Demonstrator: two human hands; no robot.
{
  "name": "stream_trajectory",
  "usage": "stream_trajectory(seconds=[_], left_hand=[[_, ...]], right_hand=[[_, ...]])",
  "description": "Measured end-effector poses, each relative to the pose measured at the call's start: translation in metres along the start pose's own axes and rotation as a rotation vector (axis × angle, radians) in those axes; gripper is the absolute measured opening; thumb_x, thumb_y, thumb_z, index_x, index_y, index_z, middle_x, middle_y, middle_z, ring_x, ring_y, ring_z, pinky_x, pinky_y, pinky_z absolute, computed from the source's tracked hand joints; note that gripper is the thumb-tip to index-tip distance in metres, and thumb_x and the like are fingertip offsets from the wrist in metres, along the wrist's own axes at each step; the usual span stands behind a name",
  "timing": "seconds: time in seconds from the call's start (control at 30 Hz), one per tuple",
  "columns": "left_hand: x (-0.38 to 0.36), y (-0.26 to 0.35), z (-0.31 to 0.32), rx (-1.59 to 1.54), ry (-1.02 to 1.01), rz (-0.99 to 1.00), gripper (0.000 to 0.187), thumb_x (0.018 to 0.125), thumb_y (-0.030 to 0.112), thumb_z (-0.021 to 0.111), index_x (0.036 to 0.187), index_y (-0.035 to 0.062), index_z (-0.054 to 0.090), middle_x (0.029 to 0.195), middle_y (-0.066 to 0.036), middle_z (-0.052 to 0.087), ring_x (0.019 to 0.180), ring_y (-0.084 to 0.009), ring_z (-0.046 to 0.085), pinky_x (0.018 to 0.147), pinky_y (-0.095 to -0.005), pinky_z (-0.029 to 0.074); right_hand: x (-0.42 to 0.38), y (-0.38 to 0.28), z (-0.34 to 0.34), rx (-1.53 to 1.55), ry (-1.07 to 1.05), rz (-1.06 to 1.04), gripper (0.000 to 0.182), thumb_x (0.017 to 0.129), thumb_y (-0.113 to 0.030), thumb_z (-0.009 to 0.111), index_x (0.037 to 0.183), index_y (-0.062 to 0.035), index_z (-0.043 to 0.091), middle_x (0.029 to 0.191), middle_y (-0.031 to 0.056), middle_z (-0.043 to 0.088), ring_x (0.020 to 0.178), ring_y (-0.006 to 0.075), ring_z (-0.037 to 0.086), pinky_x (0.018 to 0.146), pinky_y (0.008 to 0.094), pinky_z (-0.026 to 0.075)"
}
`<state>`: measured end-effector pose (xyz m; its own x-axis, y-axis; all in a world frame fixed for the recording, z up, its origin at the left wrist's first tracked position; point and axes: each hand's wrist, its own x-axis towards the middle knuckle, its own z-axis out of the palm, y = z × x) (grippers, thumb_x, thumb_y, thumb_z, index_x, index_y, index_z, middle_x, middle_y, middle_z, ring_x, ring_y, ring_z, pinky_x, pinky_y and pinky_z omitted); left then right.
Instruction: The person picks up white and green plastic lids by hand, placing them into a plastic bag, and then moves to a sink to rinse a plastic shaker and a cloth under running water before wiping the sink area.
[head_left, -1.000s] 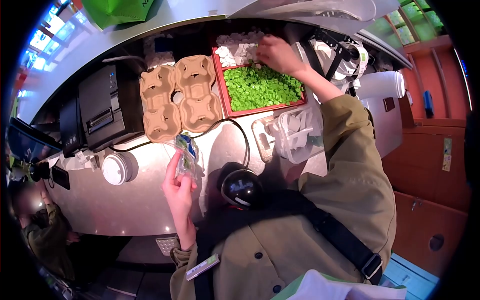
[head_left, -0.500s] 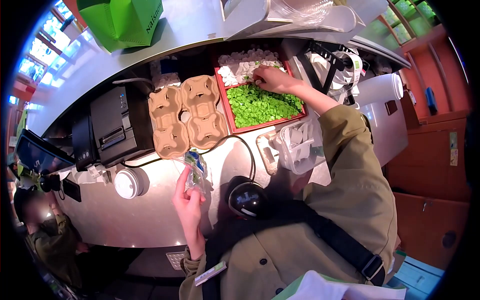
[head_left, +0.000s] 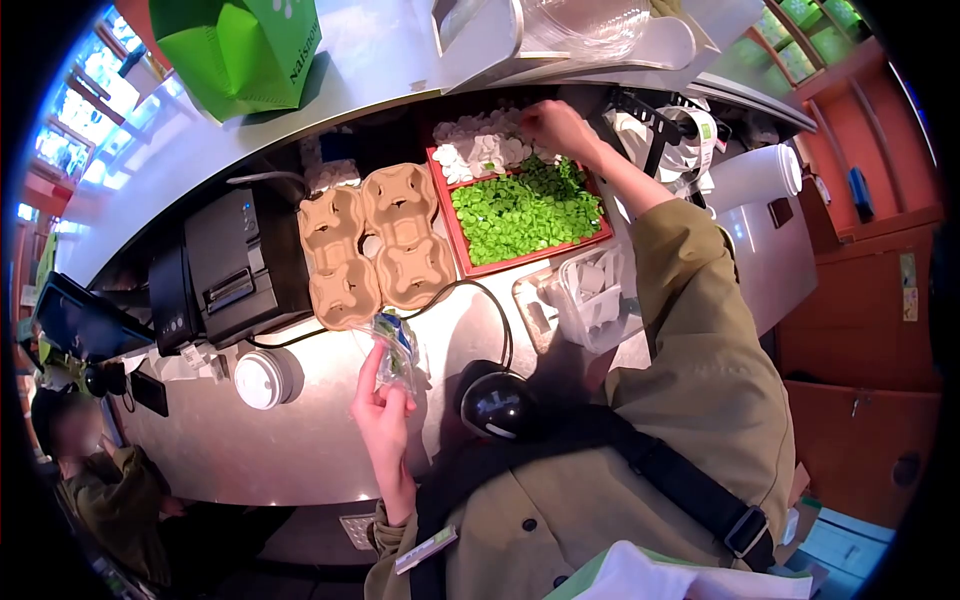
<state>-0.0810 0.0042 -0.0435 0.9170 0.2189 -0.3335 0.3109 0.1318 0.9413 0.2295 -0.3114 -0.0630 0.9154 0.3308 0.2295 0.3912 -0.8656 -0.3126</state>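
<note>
My left hand (head_left: 384, 425) is closed on a small clear plastic bag (head_left: 396, 352) with green and blue bits showing inside, held over the counter. My right hand (head_left: 563, 130) is at the far right corner of a red divided box (head_left: 540, 257), over the compartment of small white pieces (head_left: 478, 150). Its fingers are bent together, and whatever they hold is hidden. In the nearer compartment lie many small bright green pieces (head_left: 515, 220), partly shaded by my right arm.
Cardboard cup carriers (head_left: 415, 270) stand left of the box, beside a black printer (head_left: 235, 265). A white lidded cup (head_left: 262, 379), a black rounded device (head_left: 497, 403) and a clear container of white packets (head_left: 592, 300) sit on the counter. Another person (head_left: 110, 490) is at far left.
My right hand has moved up and right, from the border of the green and white pieces to the far corner of the white compartment. My left hand still holds the bag.
</note>
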Motion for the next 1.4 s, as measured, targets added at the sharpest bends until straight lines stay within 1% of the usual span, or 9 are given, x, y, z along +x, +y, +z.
stream_trajectory(seconds=[0.37,0.5,0.6,0.73,0.93,1.07,1.23,1.33,1.4], left_hand=[[-0.004,-0.001,0.0,-0.024,-0.043,0.004,0.056,0.073,-0.005,0.037,0.127,0.0052,0.044,0.063,0.001,0.052,0.048,-0.0043,0.042,0.045,-0.017,0.032],[-0.003,-0.004,-0.001,-0.011,-0.027,0.016,0.056,0.073,-0.005,0.037,0.127,0.0056,0.045,0.063,0.001,0.052,0.048,-0.0043,0.041,0.045,-0.017,0.032],[-0.003,-0.004,-0.002,-0.007,-0.029,0.02,0.056,0.073,-0.005,0.038,0.127,0.0058,0.045,0.062,0.001,0.052,0.048,-0.0043,0.041,0.046,-0.017,0.032],[-0.003,-0.004,-0.002,-0.03,-0.025,0.005,0.055,0.074,-0.005,0.038,0.128,0.0054,0.044,0.06,0.002,0.049,0.048,-0.0044,0.04,0.046,-0.017,0.032],[-0.001,0.003,0.005,-0.004,-0.063,0.01,0.054,0.075,-0.004,0.04,0.128,0.0048,0.043,0.057,0.003,0.046,0.048,-0.0042,0.04,0.046,-0.0168,0.031],[-0.005,0.007,0.0,0.011,-0.077,0.004,0.053,0.076,-0.003,0.041,0.128,0.0045,0.042,0.056,0.004,0.046,0.048,-0.0038,0.041,0.046,-0.017,0.031],[-0.006,0.001,-0.001,-0.02,-0.027,0.015,0.053,0.076,-0.003,0.041,0.128,0.0042,0.042,0.055,0.003,0.046,0.047,-0.0038,0.04,0.046,-0.017,0.03],[-0.004,0.0,0.001,-0.034,-0.024,0.003,0.054,0.075,-0.003,0.041,0.129,0.0045,0.042,0.054,0.003,0.046,0.047,-0.0039,0.04,0.046,-0.017,0.03],[-0.001,-0.001,-0.002,-0.021,-0.069,-0.005,0.053,0.076,-0.005,0.04,0.129,0.0044,0.042,0.063,0.002,0.051,0.05,-0.0039,0.043,0.048,-0.0168,0.034]], right_hand=[[0.022,-0.021,0.015,-0.207,-0.313,0.318,0.033,0.065,-0.034,0.063,0.094,-0.0185,0.066,0.086,0.0118,0.064,0.081,0.0271,0.061,0.073,0.0379,0.049],[0.016,-0.006,0.006,0.059,-0.287,0.371,0.031,0.068,-0.031,0.063,0.093,-0.0128,0.066,0.083,0.0116,0.065,0.075,0.0254,0.062,0.07,0.0337,0.049],[0.007,0.014,0.0,0.127,-0.054,0.214,0.025,0.073,-0.024,0.061,0.091,-0.009,0.066,0.08,0.013,0.064,0.071,0.0237,0.062,0.068,0.0322,0.048],[-0.027,-0.013,-0.046,0.139,-0.538,-0.017,0.026,0.071,-0.031,0.063,0.084,-0.0081,0.067,0.074,0.0131,0.064,0.071,0.0264,0.063,0.067,0.0353,0.048],[-0.026,-0.042,0.012,0.128,-0.12,-0.258,0.017,0.073,-0.016,0.058,0.083,-0.0022,0.063,0.078,0.0178,0.06,0.075,0.0347,0.058,0.069,0.041,0.046],[-0.013,-0.039,0.042,0.103,-0.107,-0.252,0.014,0.073,-0.013,0.059,0.079,-0.0001,0.06,0.078,0.0174,0.058,0.075,0.0338,0.057,0.068,0.0397,0.045],[-0.027,-0.043,-0.004,0.091,-0.148,-0.164,0.015,0.074,-0.013,0.059,0.076,0.0014,0.058,0.077,0.0164,0.058,0.074,0.0328,0.057,0.068,0.0385,0.045],[-0.042,-0.044,-0.053,0.19,-0.648,0.01,0.017,0.073,-0.016,0.06,0.077,-0.0001,0.063,0.077,0.0176,0.062,0.077,0.0319,0.059,0.07,0.038,0.046],[-0.049,-0.031,-0.052,0.146,-0.586,-0.023,0.016,0.073,-0.014,0.059,0.08,-0.0013,0.064,0.078,0.0163,0.063,0.077,0.0308,0.06,0.069,0.0372,0.046]])
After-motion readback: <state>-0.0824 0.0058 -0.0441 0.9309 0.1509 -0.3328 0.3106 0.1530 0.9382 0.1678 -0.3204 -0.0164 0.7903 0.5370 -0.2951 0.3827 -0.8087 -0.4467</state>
